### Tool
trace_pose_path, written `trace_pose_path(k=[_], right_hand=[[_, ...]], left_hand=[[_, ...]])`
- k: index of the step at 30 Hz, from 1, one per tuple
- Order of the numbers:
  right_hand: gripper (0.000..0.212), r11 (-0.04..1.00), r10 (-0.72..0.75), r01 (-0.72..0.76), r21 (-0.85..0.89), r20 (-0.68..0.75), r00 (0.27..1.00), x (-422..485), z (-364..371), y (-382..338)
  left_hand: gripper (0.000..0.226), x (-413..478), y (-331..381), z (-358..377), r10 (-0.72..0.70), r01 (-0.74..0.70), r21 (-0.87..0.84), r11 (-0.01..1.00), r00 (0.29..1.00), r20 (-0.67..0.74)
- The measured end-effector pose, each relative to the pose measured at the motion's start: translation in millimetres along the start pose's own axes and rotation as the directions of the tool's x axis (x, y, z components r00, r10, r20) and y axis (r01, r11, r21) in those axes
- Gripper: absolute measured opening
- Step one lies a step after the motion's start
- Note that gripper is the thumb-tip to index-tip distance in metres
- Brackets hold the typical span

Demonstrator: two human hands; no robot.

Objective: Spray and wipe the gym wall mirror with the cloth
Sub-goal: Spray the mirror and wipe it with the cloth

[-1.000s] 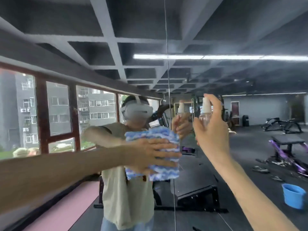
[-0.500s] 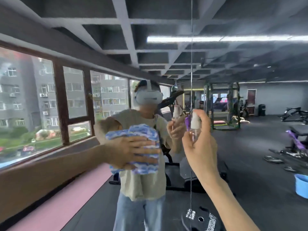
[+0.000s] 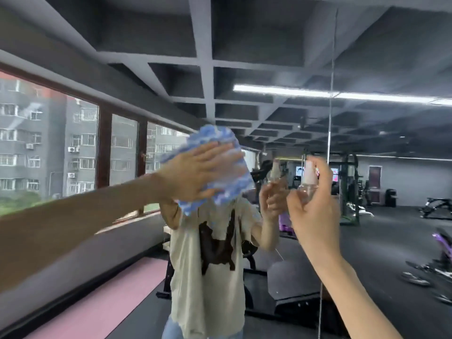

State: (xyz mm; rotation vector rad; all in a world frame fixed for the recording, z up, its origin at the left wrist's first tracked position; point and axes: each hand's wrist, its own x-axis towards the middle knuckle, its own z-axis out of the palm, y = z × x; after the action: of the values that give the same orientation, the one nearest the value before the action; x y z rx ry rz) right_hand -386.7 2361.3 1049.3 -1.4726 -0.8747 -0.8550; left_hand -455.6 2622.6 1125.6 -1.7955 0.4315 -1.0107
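A wall mirror (image 3: pixel 367 69) is seen as the working surface, its panels joined at a thin vertical seam (image 3: pixel 330 118) right of centre. A blue-and-white cloth (image 3: pixel 234 192) is held flat against the glass left of the seam, under the straight fingers of the left hand (image 3: pixel 195 172). In the reflection a dark gym floor (image 3: pixel 381 245) is shown, with a pink mat (image 3: pixel 110 302) laid along its left side and blurred purple equipment (image 3: pixel 444 243) set at the far right.

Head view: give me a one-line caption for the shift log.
Left hand presses a blue-and-white cloth flat on the gym wall mirror while the right hand holds a spray bottle beside it.
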Motion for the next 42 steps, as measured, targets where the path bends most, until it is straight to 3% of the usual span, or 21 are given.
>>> trace_pose_path(k=[1, 3, 4, 5, 11, 15, 16, 18, 20, 21, 22, 24, 26, 28, 30, 31, 33, 34, 36, 39, 42], right_hand=[[0.063, 0.999, -0.032, 0.032, -0.02, 0.005, 0.999, 10.2, 4.0, -10.0], [0.062, 0.996, -0.086, 0.087, -0.032, 0.033, 0.996, 25.5, 17.2, -26.2], [0.062, 0.993, -0.114, 0.116, -0.032, 0.054, 0.992, 30.4, 26.5, -34.0], [0.061, 0.989, -0.138, 0.141, -0.04, 0.07, 0.988, 34.2, 36.6, -40.4], [0.058, 0.988, -0.139, 0.142, -0.065, 0.046, 0.989, 27.8, 79.6, -53.0], [0.058, 0.996, -0.078, 0.075, -0.053, -0.049, 0.996, 25.7, 77.7, -56.3], [0.058, 0.997, -0.076, 0.074, -0.034, -0.072, 0.994, 28.2, 75.0, -57.5], [0.059, 0.997, -0.08, 0.079, -0.013, -0.116, 0.99, 33.3, 66.9, -59.3], [0.061, 0.996, -0.089, 0.087, -0.025, -0.117, 0.989, 35.4, 59.5, -57.8], [0.061, 0.994, -0.097, 0.093, -0.049, -0.104, 0.99, 35.0, 56.0, -56.1], [0.061, 0.991, -0.113, 0.105, -0.085, -0.094, 0.989, 34.6, 52.8, -55.5], [0.061, 0.984, -0.12, 0.108, -0.141, -0.075, 0.99, 36.4, 43.7, -52.2], [0.06, 0.988, -0.093, 0.083, -0.129, -0.077, 0.993, 41.7, 35.2, -50.1], [0.06, 0.985, -0.105, 0.093, -0.144, -0.083, 0.991, 50.1, 27.0, -49.5], [0.06, 0.983, -0.115, 0.098, -0.155, -0.101, 0.988, 62.6, 14.9, -46.2], [0.06, 0.983, -0.11, 0.091, -0.16, -0.112, 0.988, 68.1, 7.9, -43.3], [0.06, 0.98, -0.1, 0.078, -0.183, -0.116, 0.988, 73.0, -5.6, -38.8], [0.06, 0.979, -0.092, 0.068, -0.19, -0.118, 0.989, 74.2, -10.5, -36.5], [0.061, 0.981, -0.076, 0.057, -0.183, -0.099, 0.992, 76.0, -15.6, -30.7], [0.06, 0.98, -0.09, 0.072, -0.187, -0.094, 0.991, 80.8, -15.0, -25.2], [0.059, 0.976, -0.115, 0.097, -0.196, -0.086, 0.99, 91.0, -21.3, -21.5]], left_hand=[[0.058, -3.3, -40.0, -2.6, -0.269, 0.267, -0.033, 0.963, 0.961, -0.063], [0.062, -23.8, -119.9, -14.8, -0.773, 0.761, -0.139, 0.634, 0.616, -0.151], [0.064, -43.5, -148.6, -17.9, -0.881, 0.869, -0.16, 0.468, 0.446, -0.155], [0.064, -62.1, -164.5, -18.1, -0.915, 0.903, -0.166, 0.395, 0.372, -0.153], [0.06, -82.3, -163.0, -15.2, -0.878, 0.859, -0.205, 0.47, 0.429, -0.214], [0.059, -64.3, -140.9, -26.3, -0.929, 0.876, -0.312, 0.367, 0.334, -0.156], [0.058, -55.2, -123.7, -22.9, -0.908, 0.873, -0.252, 0.417, 0.387, -0.163], [0.057, -33.3, -79.6, -15.1, -0.702, 0.682, -0.164, 0.712, 0.686, -0.191], [0.058, -14.7, -18.4, -7.2, -0.166, 0.161, -0.048, 0.986, 0.977, -0.134], [0.065, -6.4, 2.0, -13.2, 0.028, -0.028, -0.035, 0.999, 1.0, 0.006], [0.076, 3.1, 7.2, -19.7, 0.062, -0.057, -0.033, 0.998, 0.982, 0.18], [0.088, 27.9, -24.9, -21.6, -0.2, 0.18, 0.099, 0.979, 0.948, 0.247], [0.066, 53.1, -87.9, -32.2, -0.405, 0.404, 0.035, 0.914, 0.91, 0.091], [0.058, 58.7, -140.7, -40.4, -0.634, 0.633, -0.044, 0.773, 0.766, -0.108], [0.059, 66.2, -132.3, -20.8, -0.682, 0.678, -0.094, 0.729, 0.706, -0.19], [0.06, 73.3, -105.6, -10.8, -0.552, 0.553, -0.056, 0.831, 0.809, -0.204], [0.061, 73.1, -23.3, 8.4, -0.002, 0.004, 0.025, 1.0, 0.995, -0.102], [0.06, 66.5, 6.2, 10.1, 0.219, -0.219, 0.004, 0.976, 0.976, 0.012], [0.059, 68.5, 0.7, 3.0, 0.355, -0.354, -0.01, 0.935, 0.935, 0.007], [0.056, 110.7, -79.6, -17.8, -0.222, 0.223, -0.002, 0.975, 0.967, -0.124], [0.06, 152.6, -140.9, -32.8, -0.8, 0.784, -0.158, 0.6, 0.582, -0.149]])
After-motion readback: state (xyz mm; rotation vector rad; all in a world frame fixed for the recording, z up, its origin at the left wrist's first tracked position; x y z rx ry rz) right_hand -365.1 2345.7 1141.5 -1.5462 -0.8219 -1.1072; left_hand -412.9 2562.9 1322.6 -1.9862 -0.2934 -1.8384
